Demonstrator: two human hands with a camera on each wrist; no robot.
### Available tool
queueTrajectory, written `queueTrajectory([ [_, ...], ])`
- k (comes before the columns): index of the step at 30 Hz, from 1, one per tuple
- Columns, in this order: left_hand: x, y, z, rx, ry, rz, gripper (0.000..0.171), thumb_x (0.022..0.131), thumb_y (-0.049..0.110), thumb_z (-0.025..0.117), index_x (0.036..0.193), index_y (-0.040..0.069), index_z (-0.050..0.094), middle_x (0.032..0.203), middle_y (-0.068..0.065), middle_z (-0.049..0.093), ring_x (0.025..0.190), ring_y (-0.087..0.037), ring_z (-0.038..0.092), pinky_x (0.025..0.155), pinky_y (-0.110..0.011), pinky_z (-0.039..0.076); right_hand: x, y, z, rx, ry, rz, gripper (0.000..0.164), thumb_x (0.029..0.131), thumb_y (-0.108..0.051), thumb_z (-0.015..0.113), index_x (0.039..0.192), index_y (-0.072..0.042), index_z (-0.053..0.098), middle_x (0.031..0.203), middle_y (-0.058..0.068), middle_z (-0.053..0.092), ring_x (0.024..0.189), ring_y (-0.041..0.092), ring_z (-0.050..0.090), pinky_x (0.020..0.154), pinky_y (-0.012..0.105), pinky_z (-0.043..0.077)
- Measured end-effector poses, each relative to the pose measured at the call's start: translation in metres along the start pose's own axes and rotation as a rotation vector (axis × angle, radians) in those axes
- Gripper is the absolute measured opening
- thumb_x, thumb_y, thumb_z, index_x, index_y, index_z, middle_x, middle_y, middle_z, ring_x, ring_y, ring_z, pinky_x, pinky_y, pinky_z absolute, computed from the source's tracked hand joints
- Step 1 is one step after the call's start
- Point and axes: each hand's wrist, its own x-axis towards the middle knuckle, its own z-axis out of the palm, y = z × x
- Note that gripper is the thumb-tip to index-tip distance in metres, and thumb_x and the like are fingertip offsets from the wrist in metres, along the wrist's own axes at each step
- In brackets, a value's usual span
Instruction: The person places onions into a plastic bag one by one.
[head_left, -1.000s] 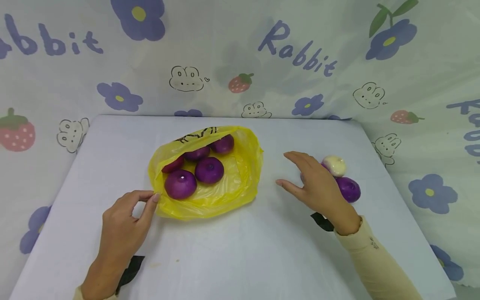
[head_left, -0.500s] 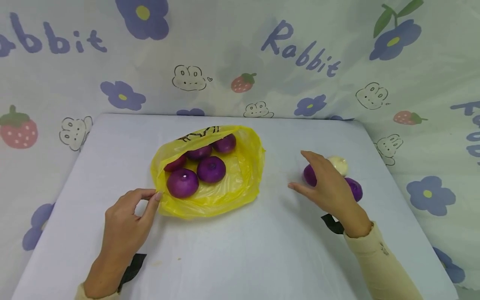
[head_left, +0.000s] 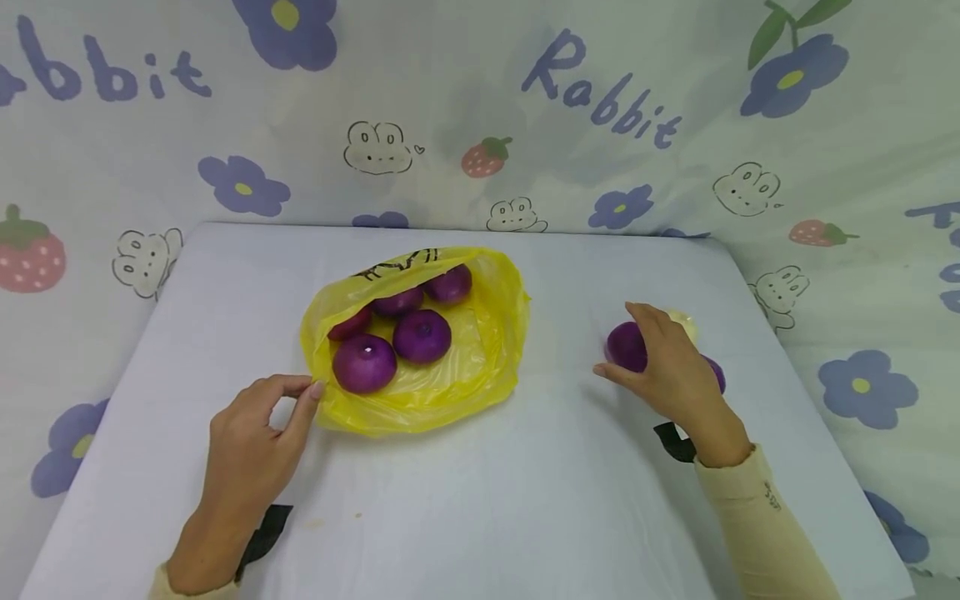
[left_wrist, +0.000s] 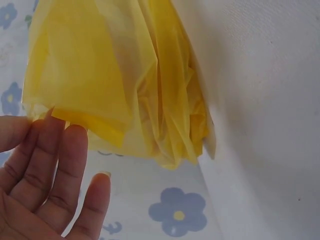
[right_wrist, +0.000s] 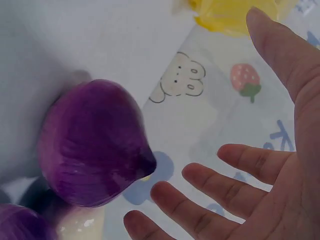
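Note:
A yellow plastic bag lies with its mouth wide, several purple onions inside it. My left hand pinches the bag's near left rim between thumb and finger; the left wrist view shows the yellow film at the fingertips. On the right, my right hand hovers with thumb and fingers spread around a purple onion, which the right wrist view shows as a pointed onion apart from the fingers. Partly hidden behind that hand are a pale onion and another purple onion.
A white tabletop carries everything, with a printed cloth hanging behind it. Dark leaf-shaped pieces show near each wrist, one at the left and one at the right.
My right hand has moved rightward, from beside the bag to over the loose onions. The left hand keeps its pinch on the bag's rim, and the bag stays in place.

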Motion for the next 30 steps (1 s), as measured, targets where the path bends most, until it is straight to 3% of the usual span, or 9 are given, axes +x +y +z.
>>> queueTrajectory([
  [9, 0.000, 0.001, 0.000, -0.007, -0.002, 0.000, 0.020, 0.081, -0.005, 0.085, 0.097, -0.005, 0.073, 0.091, -0.017, 0.076, 0.087, -0.038, 0.071, 0.095, -0.001, 0.032, 0.001, 0.012, 0.007, 0.003, -0.012, 0.023, 0.102, 0.085, -0.055, 0.085, 0.157, 0.000, 0.037, 0.155, 0.028, 0.042, 0.138, 0.048, 0.045, 0.098, 0.070, 0.046],
  [18, 0.000, 0.001, -0.001, -0.003, -0.015, -0.018, 0.019, 0.082, -0.004, 0.085, 0.097, -0.005, 0.073, 0.093, -0.017, 0.076, 0.090, -0.038, 0.072, 0.097, -0.001, 0.032, 0.002, 0.020, 0.016, -0.021, 0.031, -0.001, 0.093, 0.085, -0.040, 0.089, 0.152, 0.005, 0.043, 0.149, 0.030, 0.047, 0.131, 0.050, 0.051, 0.097, 0.067, 0.048],
  [30, 0.000, 0.002, -0.001, 0.009, -0.017, -0.013, 0.019, 0.082, -0.003, 0.085, 0.098, -0.005, 0.073, 0.093, -0.016, 0.076, 0.089, -0.037, 0.071, 0.096, -0.001, 0.032, 0.002, 0.024, 0.024, -0.028, 0.016, 0.031, 0.075, 0.090, -0.023, 0.084, 0.146, 0.010, 0.047, 0.142, 0.033, 0.050, 0.126, 0.055, 0.047, 0.097, 0.072, 0.044],
])
